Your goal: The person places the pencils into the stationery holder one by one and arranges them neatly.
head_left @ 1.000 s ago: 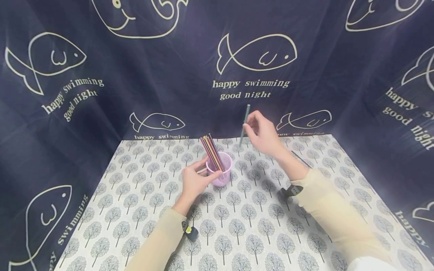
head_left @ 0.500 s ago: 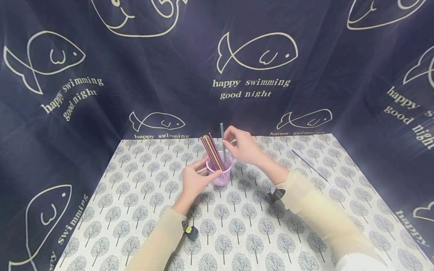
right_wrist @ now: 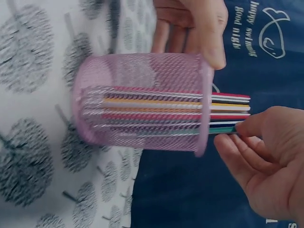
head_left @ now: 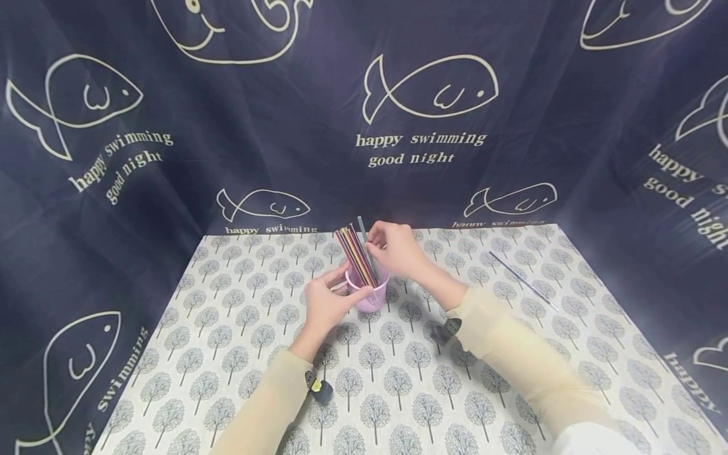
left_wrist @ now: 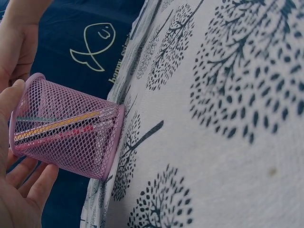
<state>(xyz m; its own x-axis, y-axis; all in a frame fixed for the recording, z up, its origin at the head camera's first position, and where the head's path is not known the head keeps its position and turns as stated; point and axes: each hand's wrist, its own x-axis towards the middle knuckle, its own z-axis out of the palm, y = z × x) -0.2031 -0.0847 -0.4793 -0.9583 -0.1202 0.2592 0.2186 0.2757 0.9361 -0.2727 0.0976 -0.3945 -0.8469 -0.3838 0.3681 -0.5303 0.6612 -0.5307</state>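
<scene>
A pink mesh pencil cup (head_left: 371, 304) stands upright on the table, with several coloured pencils (head_left: 354, 253) leaning left in it. My left hand (head_left: 328, 300) holds the cup at its left side, thumb at the rim, as the left wrist view also shows for the cup (left_wrist: 71, 126). Over the rim, my right hand (head_left: 398, 249) pinches a green pencil (head_left: 361, 227) near its upper part. In the right wrist view the green pencil (right_wrist: 222, 130) reaches inside the mesh beside the others.
A slim dark-blue pencil (head_left: 522, 279) lies slantwise on the tree-print tablecloth (head_left: 432, 379) to the right. Dark-blue curtains (head_left: 296, 139) with fish drawings rise at the table's back and sides.
My right hand has moved left and down with the green pencil, from above the table right of the cup into the cup. The left hand and cup have stayed still.
</scene>
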